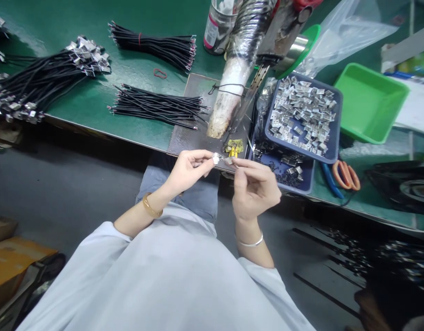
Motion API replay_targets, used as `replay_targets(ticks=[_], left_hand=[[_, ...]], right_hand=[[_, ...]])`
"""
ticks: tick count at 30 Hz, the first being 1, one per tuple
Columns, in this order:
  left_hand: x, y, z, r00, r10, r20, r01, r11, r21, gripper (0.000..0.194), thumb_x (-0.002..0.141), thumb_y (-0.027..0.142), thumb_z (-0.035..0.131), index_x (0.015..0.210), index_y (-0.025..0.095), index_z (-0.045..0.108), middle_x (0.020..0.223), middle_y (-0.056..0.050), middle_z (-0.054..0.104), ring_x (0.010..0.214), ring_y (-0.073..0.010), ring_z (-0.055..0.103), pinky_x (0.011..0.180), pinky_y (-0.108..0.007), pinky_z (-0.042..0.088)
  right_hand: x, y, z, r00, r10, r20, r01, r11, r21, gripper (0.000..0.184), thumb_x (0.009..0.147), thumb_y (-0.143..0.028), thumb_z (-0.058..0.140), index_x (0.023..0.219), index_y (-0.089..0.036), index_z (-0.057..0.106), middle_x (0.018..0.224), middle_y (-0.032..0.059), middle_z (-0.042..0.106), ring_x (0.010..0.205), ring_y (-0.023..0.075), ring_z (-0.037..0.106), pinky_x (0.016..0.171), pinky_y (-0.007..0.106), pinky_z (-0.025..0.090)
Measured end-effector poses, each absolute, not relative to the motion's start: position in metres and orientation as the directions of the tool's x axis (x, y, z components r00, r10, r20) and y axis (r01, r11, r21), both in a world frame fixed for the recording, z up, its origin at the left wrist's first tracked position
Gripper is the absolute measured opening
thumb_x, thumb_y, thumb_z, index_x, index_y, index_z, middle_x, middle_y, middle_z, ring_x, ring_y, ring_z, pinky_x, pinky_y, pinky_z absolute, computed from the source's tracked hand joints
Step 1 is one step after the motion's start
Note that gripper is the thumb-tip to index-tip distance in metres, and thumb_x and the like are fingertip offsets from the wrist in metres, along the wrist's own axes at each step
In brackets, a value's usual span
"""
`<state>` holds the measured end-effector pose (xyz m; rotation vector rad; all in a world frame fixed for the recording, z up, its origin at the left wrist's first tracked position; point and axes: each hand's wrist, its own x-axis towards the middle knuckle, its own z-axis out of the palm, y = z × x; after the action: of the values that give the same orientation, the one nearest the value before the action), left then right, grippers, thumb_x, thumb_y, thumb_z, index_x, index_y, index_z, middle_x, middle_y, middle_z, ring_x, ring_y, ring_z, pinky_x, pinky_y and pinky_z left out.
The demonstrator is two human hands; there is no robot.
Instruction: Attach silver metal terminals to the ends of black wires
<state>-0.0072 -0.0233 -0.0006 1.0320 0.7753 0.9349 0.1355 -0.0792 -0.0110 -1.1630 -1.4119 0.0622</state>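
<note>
From my seat at the head camera, I have cardboard boxes (12, 262) at the lower left, beside the near side of the green bench (84, 103); on its left end lies a heap of black cables (48, 82) with silvery metal ends; to their right, the upper bundle (151, 45) is tied with a red band, and the lower bundle (160, 105) lies loose, one end over the dark board (184, 138); a loose red band (160, 73) sits between them.

My left hand (189, 170) is nearly closed, thumb and fingertips pinching a small metal part (216, 158) just off the board's front edge; a jar (219, 30) stands behind, left of the wrapped hose (237, 57), whose pale end hangs over the board; a yellow tool (234, 150) sits near the board's front edge.

My right hand (255, 193) faces the left, fingers curled and thumb close to them; a small pale piece (229, 161) is at its fingertips, near the metal part; I cannot tell whether it is gripped.

Further right, the upper tray (337, 124) of metal shells overlaps the lower tray (306, 184); then come the orange-handled scissors (346, 175) and the green tray (370, 103).
</note>
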Motion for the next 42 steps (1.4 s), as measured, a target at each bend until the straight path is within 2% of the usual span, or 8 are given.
replay_targets(ticks=[3,6,9,16,20,26,35,42], left_hand=[[-0.006,-0.022,-0.001,0.397,0.907,-0.141,-0.268,0.261,0.927,0.041,0.064,0.05,0.087,0.07,0.013,0.071,0.059,0.001,0.06,0.053,-0.0063,0.047,0.052,-0.02,0.041],[-0.004,-0.021,-0.002,0.392,0.911,-0.131,-0.278,0.253,0.927,0.035,0.063,0.042,0.088,0.068,0.013,0.071,0.064,0.0,0.065,0.059,-0.0078,0.052,0.059,-0.021,0.045],[-0.002,-0.019,-0.003,0.386,0.917,-0.098,-0.27,0.213,0.939,0.028,0.065,0.034,0.086,0.065,0.013,0.067,0.058,0.004,0.056,0.054,-0.0059,0.047,0.056,-0.02,0.04],[0.001,-0.015,-0.005,0.361,0.928,-0.098,-0.229,0.19,0.955,0.026,0.07,0.035,0.079,0.067,0.013,0.067,0.057,0.004,0.051,0.056,-0.0069,0.042,0.056,-0.021,0.035],[0.003,-0.012,-0.005,0.332,0.941,-0.069,-0.219,0.147,0.965,0.027,0.07,0.035,0.079,0.063,0.013,0.065,0.058,0.004,0.052,0.056,-0.007,0.041,0.056,-0.021,0.037],[0.009,-0.01,-0.004,0.26,0.966,-0.016,-0.183,0.066,0.981,0.022,0.072,0.031,0.072,0.064,0.013,0.063,0.061,0.002,0.054,0.058,-0.0071,0.042,0.054,-0.018,0.035],[0.01,-0.008,0.001,0.221,0.974,0.05,-0.128,-0.022,0.992,0.019,0.073,0.028,0.069,0.062,0.013,0.062,0.058,0.004,0.046,0.053,-0.0053,0.035,0.048,-0.018,0.029],[0.008,-0.009,0.0,0.232,0.971,0.058,-0.131,-0.028,0.991,0.016,0.074,0.026,0.067,0.065,0.012,0.066,0.059,0.003,0.051,0.054,-0.0056,0.04,0.05,-0.016,0.034]], right_hand=[[0.137,-0.077,-0.01,0.284,0.586,0.759,0.613,0.497,-0.614,0.014,0.09,-0.011,0.066,0.096,-0.024,0.068,0.098,0.0024,0.077,0.089,0.0197,0.076,0.074,0.035,0.064],[0.138,-0.077,-0.008,0.171,0.61,0.774,0.676,0.499,-0.543,0.015,0.088,-0.012,0.069,0.094,-0.025,0.067,0.097,0.0014,0.078,0.088,0.0192,0.076,0.075,0.033,0.064],[0.138,-0.077,-0.011,0.101,0.632,0.768,0.702,0.502,-0.506,0.014,0.088,-0.013,0.07,0.093,-0.025,0.066,0.094,0.0008,0.079,0.085,0.0178,0.077,0.075,0.031,0.063],[0.138,-0.069,-0.02,0.292,0.751,0.593,0.519,0.396,-0.758,0.006,0.092,-0.019,0.067,0.087,-0.021,0.064,0.094,0.0042,0.077,0.089,0.0178,0.077,0.072,0.029,0.064],[0.14,-0.065,-0.019,0.178,0.702,0.69,0.639,0.45,-0.623,0.012,0.088,-0.011,0.069,0.086,-0.023,0.065,0.095,0.0021,0.078,0.09,0.0168,0.076,0.081,0.03,0.062],[0.143,-0.059,-0.022,0.031,0.622,0.782,0.767,0.487,-0.418,0.015,0.089,-0.01,0.067,0.091,-0.024,0.064,0.098,0.0023,0.079,0.088,0.0168,0.077,0.075,0.029,0.061],[0.142,-0.051,-0.016,-0.004,0.561,0.828,0.801,0.497,-0.334,0.016,0.087,-0.008,0.069,0.09,-0.022,0.063,0.095,0.0035,0.079,0.085,0.0164,0.077,0.075,0.026,0.063],[0.141,-0.052,-0.014,-0.014,0.558,0.83,0.8,0.505,-0.326,0.02,0.083,-0.005,0.072,0.086,-0.021,0.062,0.094,0.0043,0.079,0.083,0.0154,0.077,0.075,0.023,0.063]])
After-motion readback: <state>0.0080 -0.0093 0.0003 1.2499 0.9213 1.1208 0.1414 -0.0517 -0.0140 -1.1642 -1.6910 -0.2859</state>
